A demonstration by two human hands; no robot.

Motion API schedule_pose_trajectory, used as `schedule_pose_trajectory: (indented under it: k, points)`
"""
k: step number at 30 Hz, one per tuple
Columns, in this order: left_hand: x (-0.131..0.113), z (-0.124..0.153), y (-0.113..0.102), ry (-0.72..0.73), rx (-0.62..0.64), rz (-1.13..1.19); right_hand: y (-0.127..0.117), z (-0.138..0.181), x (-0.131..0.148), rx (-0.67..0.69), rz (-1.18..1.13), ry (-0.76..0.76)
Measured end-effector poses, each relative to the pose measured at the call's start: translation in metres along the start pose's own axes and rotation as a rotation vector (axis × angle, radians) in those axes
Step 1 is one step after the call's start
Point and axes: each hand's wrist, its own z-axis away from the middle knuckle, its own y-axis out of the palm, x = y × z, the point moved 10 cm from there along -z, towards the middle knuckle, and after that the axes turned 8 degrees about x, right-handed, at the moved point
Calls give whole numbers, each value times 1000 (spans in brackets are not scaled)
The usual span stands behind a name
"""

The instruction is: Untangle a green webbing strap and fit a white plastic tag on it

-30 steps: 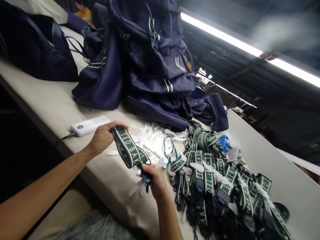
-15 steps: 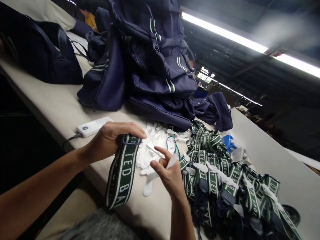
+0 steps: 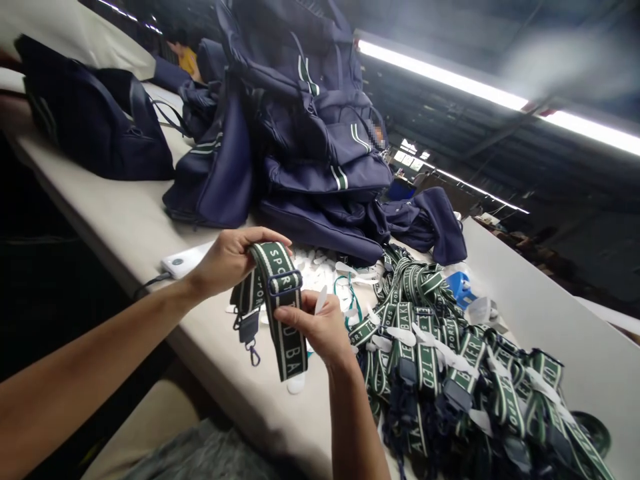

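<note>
Since a moment ago the left hand (image 3: 227, 257) has raised the folded green strap (image 3: 277, 303) at centre frame, and the right hand (image 3: 320, 327), previously free, now pinches it with a white tag (image 3: 321, 299) above the worktop (image 3: 125, 227).

The right hand (image 3: 320, 327) has come back onto the green strap (image 3: 280, 293), now folded over and seemingly pinched below its buckle (image 3: 285, 283)
</note>
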Motion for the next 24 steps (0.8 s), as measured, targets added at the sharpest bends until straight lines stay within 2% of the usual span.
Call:
schedule_pose_trajectory:
  k: [3, 6, 9, 12, 16, 19, 22, 24]
  points:
    - [23, 2, 3, -108, -60, 215, -4, -4, -15, -12, -30, 2]
    - [32, 3, 16, -193, -50, 373, -3, -11, -29, -17, -75, -3]
    - [29, 3, 21, -180, -37, 372, 3, -15, -35, 0, -132, -30]
    - [33, 9, 25, -208, -18, 371, 4, -19, -36, -45, -190, -72]
    - [48, 22, 41, -356, 33, 461, 0, -22, -39, -121, -214, -104]
    - [50, 28, 53, -420, 41, 561, -3, -22, -46, -163, -236, -85]
    - [58, 35, 62, -585, -15, 676, -8, -19, -48, -223, -245, -88]
    - [66, 42, 64, -716, -86, 730, -5, -17, -52, -206, -199, -29]
